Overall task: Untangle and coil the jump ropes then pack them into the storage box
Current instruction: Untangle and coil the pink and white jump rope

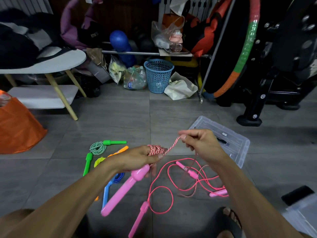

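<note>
— What is the room like?
— A cluttered storage corner. The floor (120, 117) is grey tile. In the upper left of the frame stands a white desk (56, 64) on pale wooden legs, with dark clothes piled on it. A blue mesh basket (158, 74) sits at upper centre, with a bag of plastic bottles (135, 78) just beside it. A striped hoop (247, 43) leans at the upper right, and an orange bag (18, 127) lies at the left edge.
— And the ropes?
— The left hand (137, 160) has its grip curled round a coil of red-and-white rope (157, 149) and its pink handle (123, 188). The right hand (200, 143) pinches the same rope's free length, which is raised at centre. A thin pink rope (161, 194) lies loose on the floor below the hands. A coiled green rope (98, 148) lies left of centre, with yellow and blue ones near it, partly hidden.
— The box?
— The clear storage box (240, 143) sits on the floor, right of centre, behind the right hand.
</note>
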{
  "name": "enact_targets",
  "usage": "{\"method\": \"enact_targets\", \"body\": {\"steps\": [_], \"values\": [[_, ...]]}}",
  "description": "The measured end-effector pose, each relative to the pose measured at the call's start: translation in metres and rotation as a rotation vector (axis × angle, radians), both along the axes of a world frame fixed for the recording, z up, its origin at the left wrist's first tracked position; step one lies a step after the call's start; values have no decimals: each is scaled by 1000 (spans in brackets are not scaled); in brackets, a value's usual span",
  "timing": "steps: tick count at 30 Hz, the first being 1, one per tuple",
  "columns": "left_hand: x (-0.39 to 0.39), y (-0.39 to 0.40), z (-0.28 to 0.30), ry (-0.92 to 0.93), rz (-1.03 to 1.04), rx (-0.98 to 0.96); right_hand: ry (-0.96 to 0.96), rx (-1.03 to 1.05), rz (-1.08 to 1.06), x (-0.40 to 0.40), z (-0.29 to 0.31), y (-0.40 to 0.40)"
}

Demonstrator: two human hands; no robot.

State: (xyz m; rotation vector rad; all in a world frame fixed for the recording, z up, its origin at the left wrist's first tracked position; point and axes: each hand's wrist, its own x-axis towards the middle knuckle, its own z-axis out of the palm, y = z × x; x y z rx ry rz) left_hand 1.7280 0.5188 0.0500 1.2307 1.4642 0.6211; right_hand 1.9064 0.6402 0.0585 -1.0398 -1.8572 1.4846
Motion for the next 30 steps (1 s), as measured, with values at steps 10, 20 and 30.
{"method": "enact_targets", "body": {"steps": [10,20,30], "values": [[-10,-1,5,-744,41,-15,46,237,-128,-1,-4,-2],[-18,1,12,-1119,492,86,-254,290,-292,0,-36,14],[-11,13,12,-1104,677,204,-205,266,368,-17,-11,-26]]}}
